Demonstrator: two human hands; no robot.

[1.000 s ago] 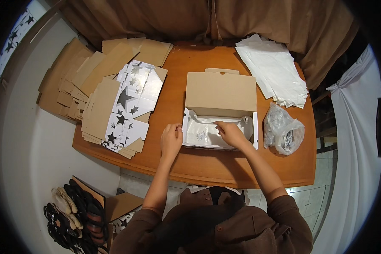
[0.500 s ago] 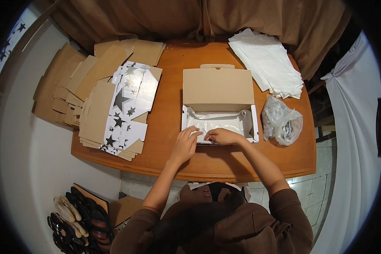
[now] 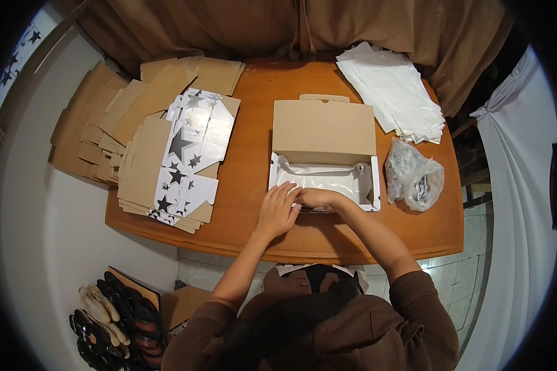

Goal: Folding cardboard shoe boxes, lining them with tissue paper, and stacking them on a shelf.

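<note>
A cardboard box [image 3: 323,127] stands on the table with its brown lid raised at the far side. White paper [image 3: 328,177] lines its inside. At the near left corner of the box, my left hand [image 3: 278,209] rests over the front wall with fingers stretched forward. Close beside it, my right hand [image 3: 317,198] is closed, its knuckles up and its fingertips down inside the near edge. Whatever the right fingers grip is hidden beneath the hand.
Stacks of flat cardboard blanks [image 3: 143,154], some printed with stars, cover the table's left side. White paper sheets [image 3: 393,93] lie at the far right. A clear plastic bag [image 3: 414,176] with small contents sits right of the box. Footwear [image 3: 117,315] is piled at the lower left.
My right hand has shifted slightly and its fingers have curled down, close against my left hand. My left hand has slid a little nearer to me.
</note>
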